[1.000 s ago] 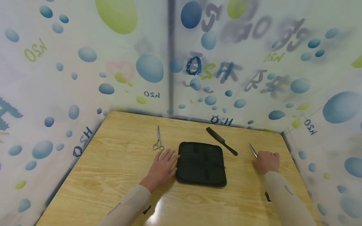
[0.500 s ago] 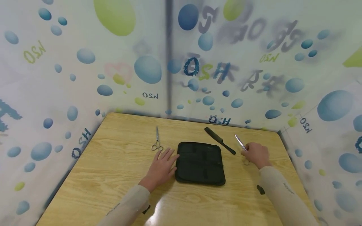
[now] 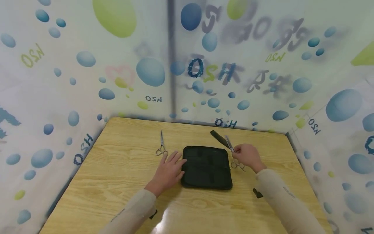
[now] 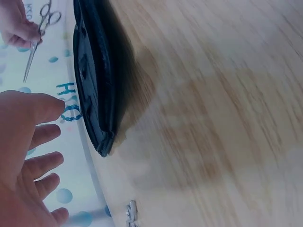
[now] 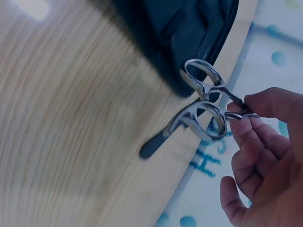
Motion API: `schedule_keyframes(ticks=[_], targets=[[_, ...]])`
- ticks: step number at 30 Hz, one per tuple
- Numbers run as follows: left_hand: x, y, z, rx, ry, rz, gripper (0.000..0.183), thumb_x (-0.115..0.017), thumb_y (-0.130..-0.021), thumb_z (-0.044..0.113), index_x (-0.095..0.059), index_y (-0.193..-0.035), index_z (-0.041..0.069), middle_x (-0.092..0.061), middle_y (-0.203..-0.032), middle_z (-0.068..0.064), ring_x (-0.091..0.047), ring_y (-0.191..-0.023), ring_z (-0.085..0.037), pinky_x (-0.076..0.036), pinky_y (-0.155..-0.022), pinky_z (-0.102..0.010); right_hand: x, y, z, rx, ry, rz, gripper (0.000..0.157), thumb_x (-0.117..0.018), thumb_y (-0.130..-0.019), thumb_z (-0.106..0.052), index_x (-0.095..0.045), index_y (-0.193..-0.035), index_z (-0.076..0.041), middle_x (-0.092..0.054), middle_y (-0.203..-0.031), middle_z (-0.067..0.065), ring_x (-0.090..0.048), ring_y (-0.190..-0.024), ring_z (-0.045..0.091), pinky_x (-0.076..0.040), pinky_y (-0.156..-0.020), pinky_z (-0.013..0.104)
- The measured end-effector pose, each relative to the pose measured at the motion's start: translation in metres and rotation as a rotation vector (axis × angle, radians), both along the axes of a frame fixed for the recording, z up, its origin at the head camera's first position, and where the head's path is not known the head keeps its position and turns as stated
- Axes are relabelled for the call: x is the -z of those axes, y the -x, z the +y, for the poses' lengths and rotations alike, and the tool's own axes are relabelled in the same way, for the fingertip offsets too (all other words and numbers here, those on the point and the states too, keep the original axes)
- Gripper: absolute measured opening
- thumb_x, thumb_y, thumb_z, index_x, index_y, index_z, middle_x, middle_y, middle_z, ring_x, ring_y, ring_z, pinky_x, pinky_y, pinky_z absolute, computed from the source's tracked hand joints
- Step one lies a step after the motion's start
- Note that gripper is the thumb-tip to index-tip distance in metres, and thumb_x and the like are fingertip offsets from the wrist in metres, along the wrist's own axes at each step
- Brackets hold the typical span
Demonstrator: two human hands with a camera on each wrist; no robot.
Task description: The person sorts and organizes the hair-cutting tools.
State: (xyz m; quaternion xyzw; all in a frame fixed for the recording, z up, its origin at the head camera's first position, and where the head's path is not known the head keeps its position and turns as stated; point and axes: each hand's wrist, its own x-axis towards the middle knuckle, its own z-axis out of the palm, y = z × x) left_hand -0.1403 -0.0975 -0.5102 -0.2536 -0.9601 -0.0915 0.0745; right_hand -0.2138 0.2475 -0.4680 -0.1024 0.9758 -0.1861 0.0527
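My right hand [image 3: 247, 156] pinches a pair of silver hairdressing scissors [image 5: 202, 87] between thumb and fingers near the pivot. In the head view their blades point away and overlap the black comb [image 3: 218, 138], and the finger rings hang below the hand beside the case. A black zip case [image 3: 205, 177] with flat inner pockets lies in the middle of the table. At its left edge my left hand [image 3: 167, 172] rests with spread, straight fingers. Just beyond those fingertips lies a second pair of scissors [image 3: 162, 148], blades pointing away.
The wooden table [image 3: 122, 182] ends at a patterned curtain-like wall [image 3: 140, 42] behind and at both sides. The comb's handle [image 5: 154, 145] shows past the held scissors in the right wrist view.
My right hand has carried the scissors leftward from the table's right side to the case's right edge, over the comb. My left hand stays at the case's left edge.
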Motion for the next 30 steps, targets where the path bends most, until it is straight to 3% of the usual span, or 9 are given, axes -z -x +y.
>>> schedule_keyframes(ticks=[12, 22, 30], targets=[[-0.013, -0.001, 0.02, 0.021, -0.019, -0.041, 0.041, -0.063, -0.094, 0.034, -0.06, -0.132, 0.017, -0.054, -0.143, -0.006, -0.042, -0.14, -0.029, -0.03, -0.114, -0.059, 0.004, -0.002, -0.045, -0.006, 0.187, -0.048, 0.019, -0.066, -0.09, -0.023, -0.076, -0.094, -0.008, -0.073, -0.082, 0.003, -0.056, -0.064, 0.012, -0.045, -0.059, 0.027], [-0.013, 0.0, 0.039, 0.014, 0.014, -0.136, 0.044, -0.059, -0.096, 0.038, -0.057, -0.136, 0.019, -0.056, -0.142, -0.001, -0.042, -0.141, -0.024, -0.026, -0.117, -0.057, 0.01, -0.009, -0.073, 0.003, 0.269, 0.039, 0.016, -0.069, -0.088, -0.027, -0.077, -0.091, -0.014, -0.075, -0.082, -0.001, -0.064, -0.07, 0.009, -0.053, -0.068, 0.033], [-0.012, 0.001, 0.051, -0.013, -0.013, -0.141, 0.044, -0.056, -0.097, 0.04, -0.058, -0.134, 0.017, -0.061, -0.136, 0.0, -0.047, -0.137, -0.023, -0.029, -0.116, -0.056, 0.018, -0.011, -0.089, 0.01, 0.303, 0.032, 0.016, -0.072, -0.086, -0.026, -0.077, -0.091, -0.011, -0.075, -0.083, 0.001, -0.068, -0.074, 0.012, -0.055, -0.07, 0.033]])
